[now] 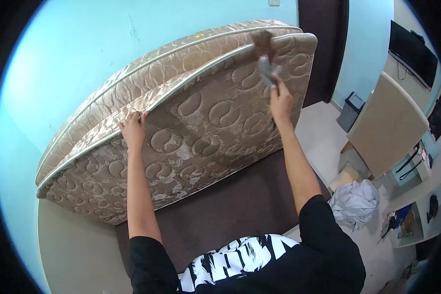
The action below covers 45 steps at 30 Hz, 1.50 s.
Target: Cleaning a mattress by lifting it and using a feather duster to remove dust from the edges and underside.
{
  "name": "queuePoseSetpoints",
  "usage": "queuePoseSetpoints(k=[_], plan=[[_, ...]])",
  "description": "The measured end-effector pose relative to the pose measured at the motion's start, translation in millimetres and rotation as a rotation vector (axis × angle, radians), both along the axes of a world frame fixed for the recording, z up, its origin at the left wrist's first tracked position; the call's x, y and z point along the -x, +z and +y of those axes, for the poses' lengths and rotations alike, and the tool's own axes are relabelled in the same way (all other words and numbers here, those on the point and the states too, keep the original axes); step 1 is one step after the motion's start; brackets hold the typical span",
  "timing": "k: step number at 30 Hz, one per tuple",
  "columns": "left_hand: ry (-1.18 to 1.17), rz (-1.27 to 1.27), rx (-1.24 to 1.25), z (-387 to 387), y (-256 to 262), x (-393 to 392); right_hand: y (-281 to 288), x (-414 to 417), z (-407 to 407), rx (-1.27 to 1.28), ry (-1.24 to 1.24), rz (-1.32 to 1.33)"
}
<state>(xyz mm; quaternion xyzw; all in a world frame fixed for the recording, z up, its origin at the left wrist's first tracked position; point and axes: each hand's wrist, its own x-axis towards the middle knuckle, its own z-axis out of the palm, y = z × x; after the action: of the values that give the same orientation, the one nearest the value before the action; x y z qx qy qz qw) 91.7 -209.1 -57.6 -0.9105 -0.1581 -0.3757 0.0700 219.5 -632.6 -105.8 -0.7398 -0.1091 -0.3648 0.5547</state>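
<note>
A brown quilted mattress (213, 117) with a floral pattern and pale piping is tilted up on its long side, close to the blue wall. My left hand (133, 132) grips the piped upper edge, thumb on the near face. In my right hand (282, 103) is a brush (265, 64) with a grey handle and brownish bristles, blurred by motion. The brush is in front of the mattress's upper right part; whether its bristles touch the fabric I cannot tell. Beneath the mattress lies a dark brown bed base (224, 202).
A beige headboard (77, 246) stands at the left. On the floor to the right are a bundle of white cloth (354, 204) and a grey bin (350, 112). Further right are a pale chair (387, 125), a shelf unit (431, 217) and a wall-mounted television (411, 55).
</note>
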Motion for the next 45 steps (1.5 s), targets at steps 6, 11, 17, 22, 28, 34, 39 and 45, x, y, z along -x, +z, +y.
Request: queuePoseSetpoints(k=[6,11,17,22,28,34,39,45], plan=[[-0.020,-0.050,-0.026,3.9,-8.9,9.7,23.7,43.9,21.2,0.465,0.340,-0.159],[-0.065,-0.022,0.087,-17.8,-7.0,3.3,29.0,10.5,-16.5,0.296,-0.020,-0.009],[-0.013,-0.094,-0.037,7.6,-30.2,3.3,35.6,64.0,36.9,0.453,0.270,-0.045],[-0.026,-0.114,-0.061,7.9,-36.7,1.9,51.4,57.1,9.7,0.543,0.260,-0.025],[-0.060,-0.144,-0.082,4.7,-38.6,-2.2,53.0,44.5,-2.3,0.508,-0.212,0.052],[-0.025,-0.118,-0.099,8.4,-37.4,2.7,50.5,72.2,45.0,0.652,0.210,-0.067],[-0.024,-0.125,-0.102,7.6,-30.1,3.2,76.9,35.8,-14.5,0.535,-0.202,0.207],[0.110,0.149,0.159,-27.4,52.6,-0.2,61.1,29.1,-5.4,0.607,-0.068,-0.026]])
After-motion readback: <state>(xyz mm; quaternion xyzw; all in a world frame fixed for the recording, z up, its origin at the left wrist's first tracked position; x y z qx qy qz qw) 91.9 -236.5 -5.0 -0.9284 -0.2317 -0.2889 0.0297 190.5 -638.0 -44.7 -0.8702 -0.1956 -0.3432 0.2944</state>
